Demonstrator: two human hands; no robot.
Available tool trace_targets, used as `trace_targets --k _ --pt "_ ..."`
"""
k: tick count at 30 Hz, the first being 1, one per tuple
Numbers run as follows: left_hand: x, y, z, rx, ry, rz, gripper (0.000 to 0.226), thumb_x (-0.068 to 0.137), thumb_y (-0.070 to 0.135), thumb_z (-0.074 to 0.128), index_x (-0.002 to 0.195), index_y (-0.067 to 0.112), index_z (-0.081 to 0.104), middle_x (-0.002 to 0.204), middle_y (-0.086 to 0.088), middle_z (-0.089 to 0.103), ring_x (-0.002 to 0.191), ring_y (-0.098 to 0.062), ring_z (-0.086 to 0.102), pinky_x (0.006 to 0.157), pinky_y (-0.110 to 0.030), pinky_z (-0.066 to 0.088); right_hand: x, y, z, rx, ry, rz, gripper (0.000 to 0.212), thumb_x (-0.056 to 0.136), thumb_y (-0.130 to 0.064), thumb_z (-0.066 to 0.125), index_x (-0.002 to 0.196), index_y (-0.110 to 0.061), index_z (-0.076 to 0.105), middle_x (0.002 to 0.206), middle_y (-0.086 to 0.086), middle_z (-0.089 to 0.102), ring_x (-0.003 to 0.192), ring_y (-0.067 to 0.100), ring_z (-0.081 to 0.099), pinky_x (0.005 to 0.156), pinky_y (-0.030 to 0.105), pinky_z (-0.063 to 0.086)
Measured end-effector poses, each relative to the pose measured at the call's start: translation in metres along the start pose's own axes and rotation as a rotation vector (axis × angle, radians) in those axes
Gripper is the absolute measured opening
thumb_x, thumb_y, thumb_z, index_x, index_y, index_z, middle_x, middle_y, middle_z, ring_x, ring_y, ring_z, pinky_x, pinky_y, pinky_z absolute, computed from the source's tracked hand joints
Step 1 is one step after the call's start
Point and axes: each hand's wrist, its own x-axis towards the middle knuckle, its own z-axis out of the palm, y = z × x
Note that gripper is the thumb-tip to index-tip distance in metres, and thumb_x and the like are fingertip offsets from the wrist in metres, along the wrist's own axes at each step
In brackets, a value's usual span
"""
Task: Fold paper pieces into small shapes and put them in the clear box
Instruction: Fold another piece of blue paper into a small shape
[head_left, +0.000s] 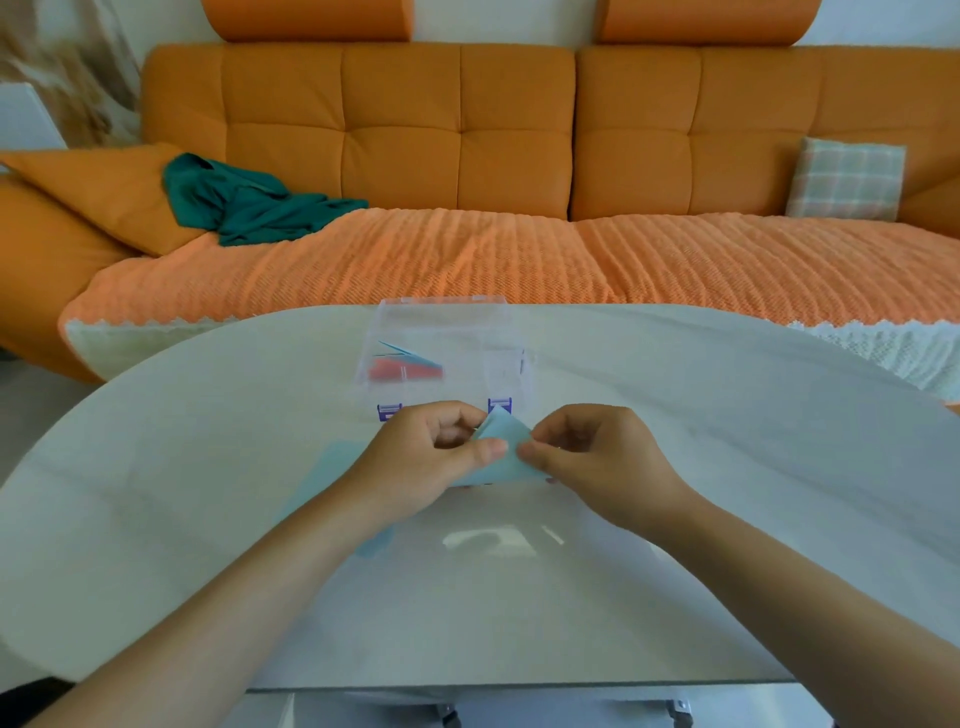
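A light blue paper piece (503, 448), partly folded into a triangle, is held just above the white table between both hands. My left hand (431, 462) pinches its left side with thumb and fingers. My right hand (597, 457) pinches its right edge. Right behind them stands the clear box (498, 364) with purple latches, lid open; a red folded shape (402, 371) and a blue folded shape (408, 352) lie in its left part. More light blue paper (332, 467) lies flat on the table, partly hidden under my left forearm.
The white oval table (727, 467) fills the foreground, its near edge at the bottom. Behind it runs an orange sofa (467, 156) with a green cloth (249, 202) at left and a plaid cushion (847, 179) at right.
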Motion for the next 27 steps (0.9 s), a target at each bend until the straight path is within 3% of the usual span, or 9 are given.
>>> trace_targets --k 2,6,10,12,17,21,24,27 --pt "-0.001 -0.003 0.002 0.011 0.021 -0.010 0.011 0.091 0.014 0.070 0.100 0.019 0.074 0.093 0.001 0.078 0.091 -0.021 0.075 0.089 -0.040 0.057 0.000 0.000 0.002 0.042 0.017 -0.020 0.009 0.080 -0.026 0.079 0.081 -0.025 0.070 0.074 -0.002 0.071 0.068 0.028 0.065 0.067 0.042 0.056" --pt "-0.003 -0.005 0.005 0.042 0.044 -0.032 0.010 0.092 0.016 0.068 0.099 0.020 0.074 0.090 0.004 0.079 0.091 -0.020 0.074 0.092 -0.042 0.056 0.000 -0.002 0.003 0.074 -0.016 0.013 0.018 0.083 -0.025 0.078 0.099 -0.028 0.070 0.075 0.001 0.073 0.064 0.013 0.061 0.071 0.039 0.056" --pt "-0.003 -0.006 0.008 0.021 0.058 -0.024 0.009 0.094 0.014 0.064 0.096 0.014 0.073 0.085 -0.003 0.078 0.081 -0.021 0.076 0.091 -0.043 0.057 0.000 -0.005 0.003 0.038 -0.019 0.062 0.009 0.085 -0.028 0.075 0.081 -0.021 0.077 0.075 0.005 0.073 0.061 0.011 0.057 0.061 0.030 0.049" --pt "-0.003 -0.006 0.009 0.025 0.059 -0.015 0.011 0.095 0.014 0.062 0.094 0.014 0.073 0.083 -0.003 0.078 0.078 -0.021 0.076 0.088 -0.039 0.058 0.000 -0.006 0.003 0.031 -0.028 0.069 0.012 0.087 -0.028 0.074 0.079 -0.019 0.076 0.077 0.008 0.072 0.059 0.012 0.053 0.055 0.022 0.043" --pt "-0.003 -0.006 0.012 0.047 0.064 0.006 0.011 0.096 0.016 0.062 0.094 0.016 0.073 0.081 0.000 0.078 0.075 -0.017 0.076 0.079 -0.027 0.057 -0.001 -0.007 0.003 0.026 -0.060 0.058 0.013 0.088 -0.030 0.072 0.080 -0.021 0.077 0.079 0.006 0.073 0.060 0.011 0.050 0.054 0.020 0.039" --pt "-0.002 -0.010 0.015 0.140 0.217 0.069 0.017 0.094 0.022 0.065 0.106 0.032 0.073 0.087 0.018 0.075 0.083 0.003 0.068 0.078 -0.012 0.049 0.000 -0.007 0.006 0.063 -0.013 0.068 0.013 0.088 -0.026 0.073 0.078 -0.018 0.077 0.067 0.002 0.067 0.053 0.007 0.046 0.048 0.015 0.036" --pt "-0.004 -0.011 0.019 0.217 0.246 0.134 0.020 0.094 0.024 0.064 0.111 0.031 0.074 0.082 0.015 0.072 0.074 0.006 0.058 0.073 -0.011 0.044 0.000 -0.006 0.007 0.048 -0.011 0.055 0.011 0.089 -0.027 0.072 0.080 -0.021 0.076 0.075 0.006 0.071 0.056 0.008 0.050 0.054 0.021 0.041" --pt "-0.006 -0.010 0.023 0.221 0.264 0.166 0.026 0.095 0.021 0.063 0.119 0.029 0.071 0.094 0.026 0.072 0.085 0.016 0.060 0.078 -0.004 0.043 -0.003 -0.006 0.010 -0.072 -0.010 -0.004 0.012 0.094 -0.029 0.063 0.093 -0.030 0.076 0.081 -0.003 0.073 0.063 0.007 0.056 0.063 0.026 0.047"
